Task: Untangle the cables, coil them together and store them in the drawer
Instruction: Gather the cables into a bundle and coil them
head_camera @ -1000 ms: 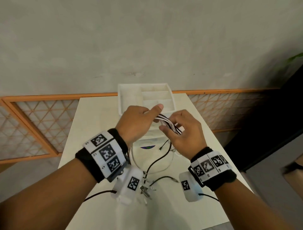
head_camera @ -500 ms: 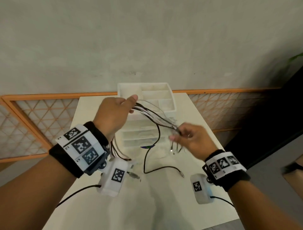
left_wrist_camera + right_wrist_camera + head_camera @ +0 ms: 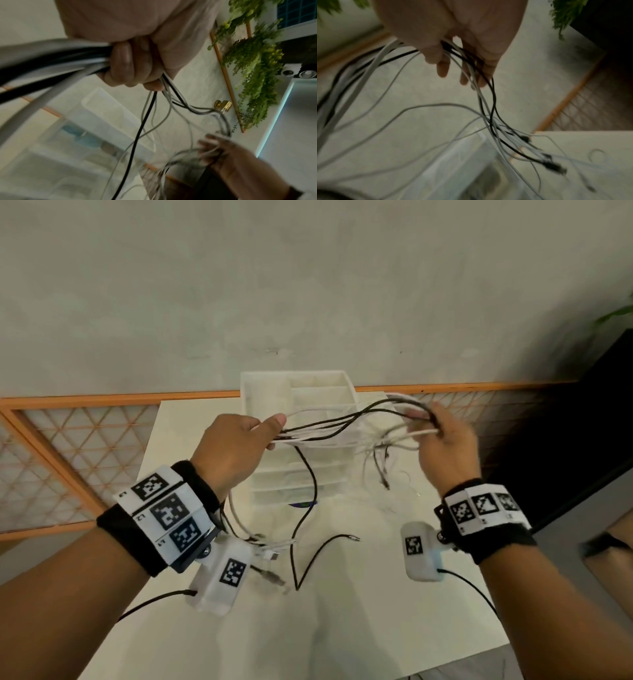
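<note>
Cables (image 3: 329, 428), black and white together, stretch in the air between my two hands, above the table (image 3: 376, 628) and right in front of the drawer unit (image 3: 301, 392). My left hand (image 3: 233, 446) has its fingers curled tight round one end of the bunch, and the wrist view shows the strands squeezed into the fist. My right hand (image 3: 445, 440) has fingers hooked loosely through the other end, strands running between them, plugs dangling off below. I'd say the untangling is mostly behind me: the strands run roughly side by side, though one black cable (image 3: 308, 508) sags down to the tabletop and a few loose ends hang under each hand. Coiling isn't done, there's no loop to see, just a straight span. Storing is all still to come; I can't make out any drawer pulled open, and nothing is inside yet.
</note>
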A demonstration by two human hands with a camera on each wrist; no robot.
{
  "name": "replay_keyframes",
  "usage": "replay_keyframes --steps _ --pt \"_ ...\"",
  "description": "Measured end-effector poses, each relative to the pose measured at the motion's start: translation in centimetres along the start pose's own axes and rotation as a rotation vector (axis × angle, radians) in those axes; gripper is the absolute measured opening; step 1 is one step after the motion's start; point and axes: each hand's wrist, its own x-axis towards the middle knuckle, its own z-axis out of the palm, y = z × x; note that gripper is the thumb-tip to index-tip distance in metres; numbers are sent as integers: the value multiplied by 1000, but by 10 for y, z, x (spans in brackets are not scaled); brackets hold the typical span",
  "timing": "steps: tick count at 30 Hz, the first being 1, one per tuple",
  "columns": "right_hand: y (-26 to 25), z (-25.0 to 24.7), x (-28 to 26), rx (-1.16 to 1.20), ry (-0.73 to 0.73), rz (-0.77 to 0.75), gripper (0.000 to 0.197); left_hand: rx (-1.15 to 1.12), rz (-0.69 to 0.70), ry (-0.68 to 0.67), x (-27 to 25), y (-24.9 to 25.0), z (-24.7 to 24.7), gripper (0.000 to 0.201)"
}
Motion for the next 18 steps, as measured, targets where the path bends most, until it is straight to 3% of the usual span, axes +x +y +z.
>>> replay_keyframes --steps 2,4,6,8,11,13,15,18 --pt "-7 -6 2 31 177 -167 12 -22 -8 -1 -2 -7 5 48" --pt "4 -7 0 -102 164 -187 9 -97 22 44 -3 -9 5 47" --pt "36 -5 -5 -388 -20 -111 5 -187 64 139 2 -8 -1 52" --pt "68 3 -20 -723 -273 -42 13 -257 145 197 6 -3 -8 57" --pt "96 17 -47 -901 -514 85 24 -293 244 195 5 8 -8 58" --pt "101 21 -51 -850 -566 186 27 -228 274 145 3 10 -5 59" --pt "92 18 -42 -708 -521 275 28 -110 277 104 2 7 -4 58" --pt "60 2 -18 -123 -172 411 19 123 203 87 2 -3 -3 52"
